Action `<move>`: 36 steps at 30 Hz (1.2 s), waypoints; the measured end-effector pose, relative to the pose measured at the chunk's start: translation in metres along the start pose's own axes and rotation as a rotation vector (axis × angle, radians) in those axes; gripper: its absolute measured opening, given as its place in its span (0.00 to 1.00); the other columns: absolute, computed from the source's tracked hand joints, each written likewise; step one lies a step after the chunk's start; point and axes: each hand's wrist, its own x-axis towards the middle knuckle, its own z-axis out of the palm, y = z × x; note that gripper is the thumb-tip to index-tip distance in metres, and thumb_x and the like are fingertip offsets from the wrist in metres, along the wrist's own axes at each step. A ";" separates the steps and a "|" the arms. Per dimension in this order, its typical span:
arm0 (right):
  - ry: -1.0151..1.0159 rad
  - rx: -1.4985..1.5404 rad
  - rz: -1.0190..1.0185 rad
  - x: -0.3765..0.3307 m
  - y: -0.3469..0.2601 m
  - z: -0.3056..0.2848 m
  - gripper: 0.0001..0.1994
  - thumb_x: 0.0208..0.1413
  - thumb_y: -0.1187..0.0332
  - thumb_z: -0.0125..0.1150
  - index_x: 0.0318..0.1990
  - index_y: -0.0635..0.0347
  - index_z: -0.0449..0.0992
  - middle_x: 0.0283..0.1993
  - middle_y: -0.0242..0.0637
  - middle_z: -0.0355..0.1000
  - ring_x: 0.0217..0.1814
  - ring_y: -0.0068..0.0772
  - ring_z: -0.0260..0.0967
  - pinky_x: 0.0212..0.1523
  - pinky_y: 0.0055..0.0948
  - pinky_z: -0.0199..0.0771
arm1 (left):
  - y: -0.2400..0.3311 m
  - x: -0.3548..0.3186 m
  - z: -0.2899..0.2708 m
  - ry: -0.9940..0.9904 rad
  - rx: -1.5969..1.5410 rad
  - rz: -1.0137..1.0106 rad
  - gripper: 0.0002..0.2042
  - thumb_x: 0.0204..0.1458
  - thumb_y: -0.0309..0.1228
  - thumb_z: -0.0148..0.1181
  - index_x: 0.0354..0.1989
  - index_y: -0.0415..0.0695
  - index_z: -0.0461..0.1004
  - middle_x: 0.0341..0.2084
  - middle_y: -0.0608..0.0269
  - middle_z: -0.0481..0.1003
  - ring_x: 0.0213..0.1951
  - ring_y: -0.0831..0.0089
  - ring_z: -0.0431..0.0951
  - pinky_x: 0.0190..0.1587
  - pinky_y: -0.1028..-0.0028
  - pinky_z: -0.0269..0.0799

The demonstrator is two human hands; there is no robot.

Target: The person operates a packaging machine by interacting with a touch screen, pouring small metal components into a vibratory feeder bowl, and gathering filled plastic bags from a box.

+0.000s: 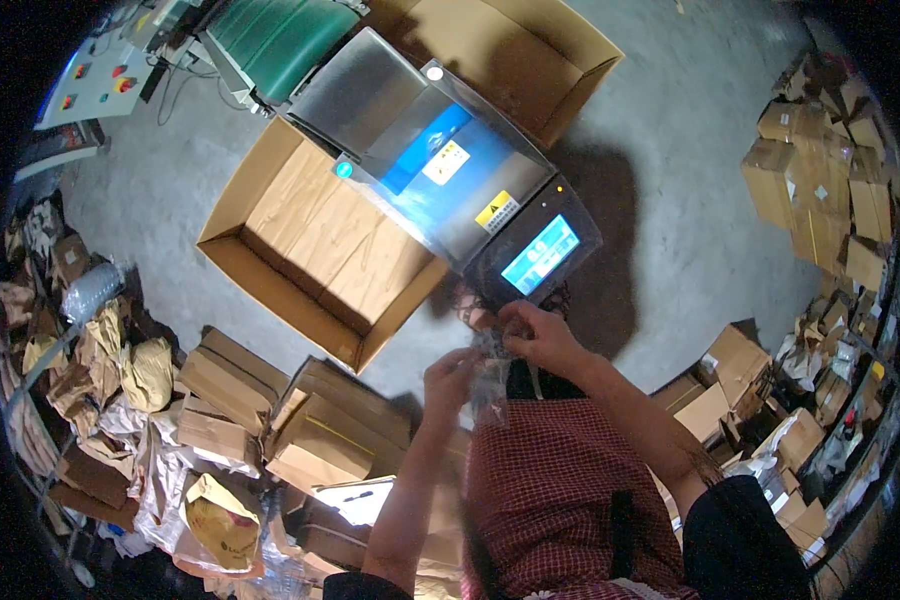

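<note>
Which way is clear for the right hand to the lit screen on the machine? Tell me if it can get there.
Probably yes: the right hand sits just below the lit screen, nothing between them, though both hands hold a clear plastic bag.

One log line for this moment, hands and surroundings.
left hand: holds clear bag | right hand: grips bag top | ahead: machine touchscreen | left: open carton

From my feed I log: one steel machine [410, 130] with a lit blue screen [540, 255] at its near end and a green belt [280, 35] at the far end. One large open cardboard box [310, 245] sits just left of it, a second open box [530, 50] behind. A control panel [95, 85] with coloured buttons stands top left. Small cartons [320, 430] lie stacked lower left, more cartons [820, 180] piled at right, on a grey concrete floor [690, 200].
</note>
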 end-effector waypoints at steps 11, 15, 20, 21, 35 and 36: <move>0.125 0.105 0.047 0.023 -0.002 -0.011 0.21 0.48 0.73 0.63 0.51 0.62 0.67 0.34 0.36 0.72 0.34 0.24 0.70 0.35 0.25 0.72 | -0.006 0.010 0.001 0.093 -0.111 0.056 0.08 0.55 0.31 0.57 0.39 0.41 0.78 0.18 0.75 0.69 0.14 0.88 0.55 0.15 0.84 0.46; 0.181 0.222 0.046 0.045 -0.035 -0.014 0.20 0.48 0.74 0.62 0.50 0.63 0.67 0.34 0.36 0.71 0.32 0.24 0.70 0.34 0.24 0.72 | -0.013 0.019 -0.009 0.138 -0.078 0.111 0.12 0.55 0.37 0.58 0.40 0.43 0.78 0.16 0.76 0.67 0.14 0.87 0.58 0.15 0.83 0.50; 0.198 0.481 -0.136 0.073 -0.057 -0.023 0.19 0.49 0.74 0.60 0.50 0.64 0.66 0.35 0.36 0.71 0.31 0.25 0.70 0.31 0.23 0.72 | -0.010 0.017 -0.008 0.133 -0.032 0.065 0.11 0.56 0.37 0.57 0.40 0.45 0.78 0.17 0.75 0.67 0.15 0.87 0.60 0.16 0.83 0.52; 0.195 0.539 -0.169 0.077 -0.064 -0.026 0.19 0.49 0.74 0.60 0.50 0.64 0.66 0.36 0.37 0.71 0.31 0.25 0.70 0.31 0.23 0.72 | -0.009 0.015 -0.006 0.135 -0.019 0.032 0.11 0.56 0.37 0.57 0.40 0.45 0.78 0.17 0.75 0.67 0.15 0.87 0.61 0.16 0.83 0.52; 0.263 0.075 -0.216 0.125 -0.059 -0.026 0.26 0.55 0.64 0.57 0.59 0.63 0.59 0.47 0.46 0.71 0.39 0.29 0.72 0.37 0.28 0.74 | -0.027 0.003 -0.005 0.281 -0.117 0.192 0.12 0.58 0.39 0.53 0.40 0.45 0.77 0.17 0.74 0.66 0.15 0.87 0.57 0.15 0.82 0.49; 0.155 0.124 -0.173 0.113 -0.049 -0.024 0.24 0.56 0.64 0.56 0.58 0.63 0.61 0.45 0.44 0.72 0.40 0.29 0.72 0.37 0.28 0.73 | -0.023 -0.002 -0.003 0.250 -0.130 0.165 0.12 0.59 0.39 0.53 0.39 0.45 0.77 0.17 0.73 0.66 0.15 0.87 0.57 0.15 0.82 0.49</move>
